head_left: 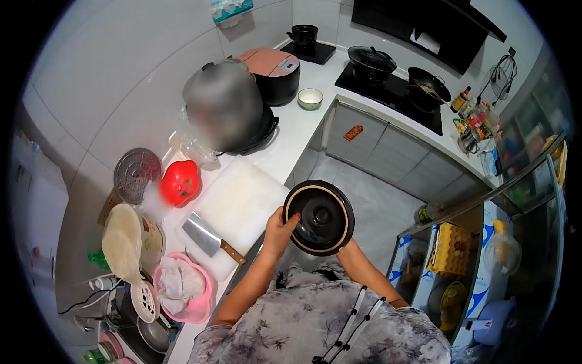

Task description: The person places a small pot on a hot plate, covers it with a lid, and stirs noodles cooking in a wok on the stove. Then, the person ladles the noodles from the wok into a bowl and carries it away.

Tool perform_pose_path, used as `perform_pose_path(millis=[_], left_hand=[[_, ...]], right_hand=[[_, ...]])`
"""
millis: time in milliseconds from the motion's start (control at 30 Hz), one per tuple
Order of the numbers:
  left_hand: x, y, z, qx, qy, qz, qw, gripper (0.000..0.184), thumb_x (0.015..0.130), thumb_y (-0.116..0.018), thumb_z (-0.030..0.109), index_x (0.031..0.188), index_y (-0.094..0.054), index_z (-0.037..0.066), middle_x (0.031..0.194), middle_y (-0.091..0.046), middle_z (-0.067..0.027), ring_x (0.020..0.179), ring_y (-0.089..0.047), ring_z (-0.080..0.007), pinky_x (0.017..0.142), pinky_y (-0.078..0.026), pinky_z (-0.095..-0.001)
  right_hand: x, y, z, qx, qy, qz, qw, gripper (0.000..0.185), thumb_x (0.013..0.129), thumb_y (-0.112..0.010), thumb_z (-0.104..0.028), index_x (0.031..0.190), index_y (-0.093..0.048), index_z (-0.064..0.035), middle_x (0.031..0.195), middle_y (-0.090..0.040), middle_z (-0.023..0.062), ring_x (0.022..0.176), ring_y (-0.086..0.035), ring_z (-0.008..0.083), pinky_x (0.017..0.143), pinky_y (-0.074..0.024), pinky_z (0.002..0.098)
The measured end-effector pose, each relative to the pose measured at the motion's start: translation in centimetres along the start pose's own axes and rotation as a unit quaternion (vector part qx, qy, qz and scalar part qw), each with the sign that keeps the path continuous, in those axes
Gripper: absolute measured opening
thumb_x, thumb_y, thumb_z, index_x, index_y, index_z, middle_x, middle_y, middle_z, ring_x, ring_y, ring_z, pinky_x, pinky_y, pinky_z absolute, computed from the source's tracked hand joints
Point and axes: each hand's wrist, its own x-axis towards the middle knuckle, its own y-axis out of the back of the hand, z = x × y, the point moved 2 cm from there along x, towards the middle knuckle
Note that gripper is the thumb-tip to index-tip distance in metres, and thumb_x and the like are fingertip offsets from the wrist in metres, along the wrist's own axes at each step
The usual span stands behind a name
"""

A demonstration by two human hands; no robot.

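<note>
A round, glossy black lid (316,233) with a centre knob and a tan ring near its edge is held in front of my body, over the floor. My left hand (279,233) grips its left side, thumb on top of the rim and the other fingers mostly hidden underneath. My right hand (347,249) supports the lower right edge, its fingers hidden below. Whether a pot sits under the lid cannot be seen. To the left, a cleaver (202,234) with a wooden handle lies on the white cutting board (239,197).
A red bowl (180,183), a pink basin (208,297) and a pink-topped rice cooker (268,62) stand on the left counter, with a small bowl (310,99). Two pans, one lidded pan (371,62), sit on the far stove. Shelves with an egg tray (447,249) stand at right.
</note>
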Motion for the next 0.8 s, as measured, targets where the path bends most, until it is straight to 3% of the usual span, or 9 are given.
perform_pose_path(millis=[267,467,533,600,633,667,700,767,800], left_hand=[[3.5,-3.8,0.3,0.129,-0.017,-0.005,0.992,0.018,0.088,-0.058,0.006,0.104,-0.057,-0.002,0.086,-0.062,-0.0026,0.076,-0.054,-0.0074,0.069,-0.045,-0.0221],[6.2,-8.3,3.8,0.154,0.075,-0.051,0.984,0.034,0.094,-0.051,0.031,0.108,-0.055,0.000,0.080,-0.062,-0.0050,0.066,-0.060,-0.0093,0.059,-0.050,-0.0221],[7.4,-9.2,3.7,0.055,0.112,-0.061,0.990,0.047,0.096,-0.039,0.043,0.113,-0.052,0.002,0.080,-0.063,-0.0079,0.062,-0.063,-0.0125,0.055,-0.052,-0.0229],[8.5,-10.2,3.7,0.037,0.139,-0.077,0.987,0.053,0.095,-0.034,0.050,0.115,-0.051,0.004,0.087,-0.064,-0.0106,0.076,-0.065,-0.0177,0.067,-0.054,-0.0290],[8.8,-11.1,3.9,-0.088,0.155,-0.094,0.979,0.056,0.093,-0.035,0.053,0.116,-0.050,0.004,0.094,-0.063,-0.0123,0.085,-0.063,-0.0207,0.075,-0.052,-0.0340],[8.9,-11.9,4.0,-0.214,0.170,-0.108,0.956,0.060,0.092,-0.036,0.056,0.118,-0.050,0.004,0.101,-0.062,-0.0140,0.095,-0.061,-0.0237,0.084,-0.050,-0.0390],[9.4,-12.0,3.4,-0.257,0.185,-0.101,0.943,0.070,0.089,-0.035,0.062,0.125,-0.046,0.002,0.118,-0.055,-0.0173,0.113,-0.052,-0.0295,0.098,-0.040,-0.0469],[9.4,-14.0,4.3,-0.303,0.174,-0.085,0.933,0.073,0.088,-0.034,0.063,0.128,-0.044,0.002,0.123,-0.052,-0.0179,0.115,-0.050,-0.0304,0.099,-0.038,-0.0479],[9.4,-14.8,4.7,-0.348,0.163,-0.072,0.920,0.076,0.088,-0.033,0.064,0.130,-0.042,0.001,0.127,-0.049,-0.0184,0.117,-0.049,-0.0313,0.100,-0.037,-0.0490]], right_hand=[[3.5,7.2,-3.0,0.048,-0.094,0.022,0.994,0.029,0.089,-0.056,-0.023,0.108,-0.059,-0.0009,0.101,-0.064,0.0096,0.086,-0.063,0.0163,0.076,-0.0546,0.0272],[2.8,0.0,-12.0,-0.156,0.152,-0.176,0.960,0.040,0.087,-0.060,-0.023,0.120,-0.052,-0.0025,0.116,-0.059,0.0100,0.104,-0.057,0.0148,0.091,-0.0476,0.0290],[3.7,-0.7,-15.1,-0.155,0.114,-0.134,0.972,0.036,0.088,-0.059,-0.026,0.116,-0.053,-0.0040,0.109,-0.059,0.0061,0.099,-0.055,0.0128,0.087,-0.0455,0.0266],[5.0,-1.8,-18.4,-0.264,0.026,-0.075,0.961,0.028,0.089,-0.057,-0.029,0.103,-0.055,-0.0042,0.094,-0.056,0.0001,0.085,-0.053,0.0101,0.073,-0.0432,0.0226],[5.0,-3.7,-19.8,-0.448,0.109,-0.059,0.885,0.029,0.086,-0.058,-0.031,0.094,-0.053,-0.0035,0.082,-0.050,0.0003,0.071,-0.047,0.0086,0.062,-0.0380,0.0210],[4.6,-5.0,-21.1,-0.447,0.107,-0.060,0.886,0.029,0.086,-0.058,-0.031,0.094,-0.053,-0.0035,0.082,-0.050,0.0003,0.071,-0.047,0.0086,0.062,-0.0380,0.0210],[4.3,-6.3,-22.4,-0.576,0.154,-0.081,0.799,0.028,0.083,-0.061,-0.027,0.094,-0.053,-0.0036,0.080,-0.051,0.0043,0.070,-0.051,0.0136,0.062,-0.0410,0.0237],[4.4,-7.9,-24.0,-0.723,0.282,-0.142,0.615,0.034,0.071,-0.072,-0.019,0.095,-0.053,-0.0031,0.080,-0.051,0.0127,0.069,-0.057,0.0256,0.062,-0.0469,0.0308],[4.6,-8.1,-24.6,-0.721,0.282,-0.148,0.615,0.034,0.071,-0.072,-0.019,0.095,-0.053,-0.0031,0.080,-0.051,0.0127,0.069,-0.057,0.0256,0.062,-0.0469,0.0308]])
